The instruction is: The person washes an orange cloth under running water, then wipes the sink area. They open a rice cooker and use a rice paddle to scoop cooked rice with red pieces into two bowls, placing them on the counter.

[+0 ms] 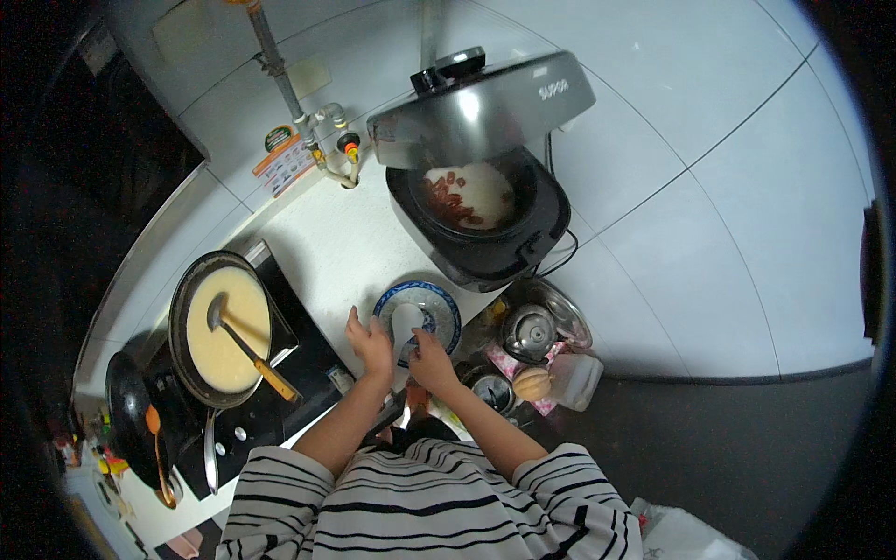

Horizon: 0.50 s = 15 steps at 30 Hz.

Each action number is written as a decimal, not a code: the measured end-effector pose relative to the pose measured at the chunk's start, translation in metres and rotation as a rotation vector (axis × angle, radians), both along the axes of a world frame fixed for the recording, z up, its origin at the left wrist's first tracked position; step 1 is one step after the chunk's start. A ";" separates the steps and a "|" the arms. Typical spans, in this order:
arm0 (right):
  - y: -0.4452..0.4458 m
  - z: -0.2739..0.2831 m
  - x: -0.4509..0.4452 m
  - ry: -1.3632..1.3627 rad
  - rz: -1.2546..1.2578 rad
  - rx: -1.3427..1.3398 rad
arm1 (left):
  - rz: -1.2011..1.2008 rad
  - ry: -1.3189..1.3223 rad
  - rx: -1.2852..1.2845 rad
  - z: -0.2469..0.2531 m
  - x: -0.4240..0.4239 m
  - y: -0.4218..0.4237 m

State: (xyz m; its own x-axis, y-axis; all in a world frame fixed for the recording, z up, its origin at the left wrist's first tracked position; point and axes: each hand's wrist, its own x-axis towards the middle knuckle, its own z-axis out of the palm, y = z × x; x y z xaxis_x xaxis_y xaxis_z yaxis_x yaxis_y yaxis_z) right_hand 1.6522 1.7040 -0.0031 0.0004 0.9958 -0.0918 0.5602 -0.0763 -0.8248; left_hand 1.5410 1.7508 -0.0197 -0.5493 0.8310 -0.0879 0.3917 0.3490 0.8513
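Note:
A bowl or deep plate with a blue patterned rim (455,323) sits on the white counter before me. Inside it is a smooth white oval shape (407,320) with a blue pattern beside it; its kind is unclear. At the left rim is my left hand (372,346), fingers spread and holding nothing visible. My right hand (432,364) reaches over the near right rim, its fingertips close to the white shape; whether it grips anything is unclear. Beyond the bowl, a black rice cooker (476,262) stands with its lid (483,112) raised. White food with reddish-brown pieces (455,203) fills its pot.
At left, a pan (183,378) of pale yellow liquid stands on a black gas stove (308,350), a ladle (241,343) in it. A wok (129,420) sits nearer. Right of the counter are a glass lid (532,332), a plastic container (577,381) and gauge-like round object (492,390).

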 end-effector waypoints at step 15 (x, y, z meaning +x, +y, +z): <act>0.012 -0.068 -0.033 0.057 -0.272 -0.021 | -0.258 -0.600 -0.324 -0.042 -0.028 -0.004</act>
